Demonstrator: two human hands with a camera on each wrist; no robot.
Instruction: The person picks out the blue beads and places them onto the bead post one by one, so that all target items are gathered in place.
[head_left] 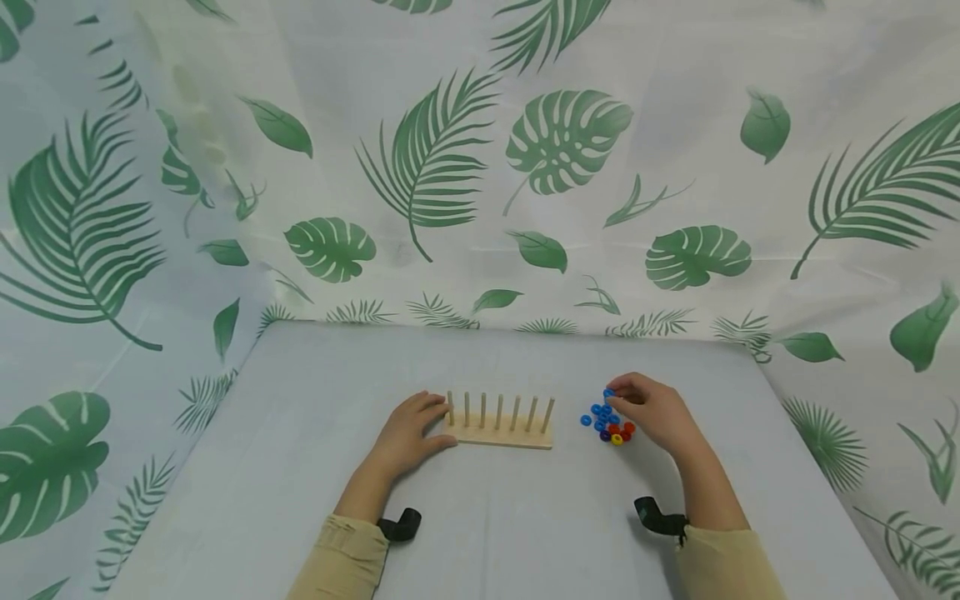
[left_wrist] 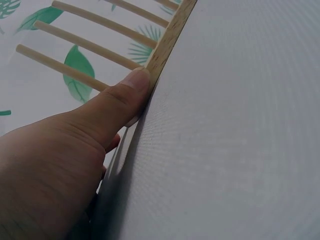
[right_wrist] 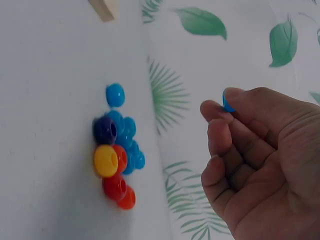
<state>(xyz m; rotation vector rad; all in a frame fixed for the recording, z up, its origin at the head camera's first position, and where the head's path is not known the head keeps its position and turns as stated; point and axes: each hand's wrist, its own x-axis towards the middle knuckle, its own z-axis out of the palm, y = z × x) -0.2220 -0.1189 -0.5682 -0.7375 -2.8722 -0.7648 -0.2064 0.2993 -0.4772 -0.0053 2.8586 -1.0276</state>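
A wooden peg board [head_left: 495, 433] with a row of several upright pegs stands on the table. My left hand [head_left: 408, 433] grips its left end. In the left wrist view the thumb [left_wrist: 135, 82] lies against the board's edge [left_wrist: 170, 37], and the other fingers are mostly hidden. Between thumb and forefinger, my right hand [head_left: 656, 408] pinches a blue bead [right_wrist: 228, 102], raised just above a cluster of beads. That cluster has several blue beads [head_left: 586, 421], a few red beads [right_wrist: 115, 186], a yellow bead [right_wrist: 106, 161] and a dark blue bead [right_wrist: 105, 130].
A white cloth [head_left: 525, 517] covers the table. Curtains with green leaf prints [head_left: 450, 275] hang behind it and along both sides. Black wrist-worn devices [head_left: 660, 518] sit at both wrists, by the tan sleeves.
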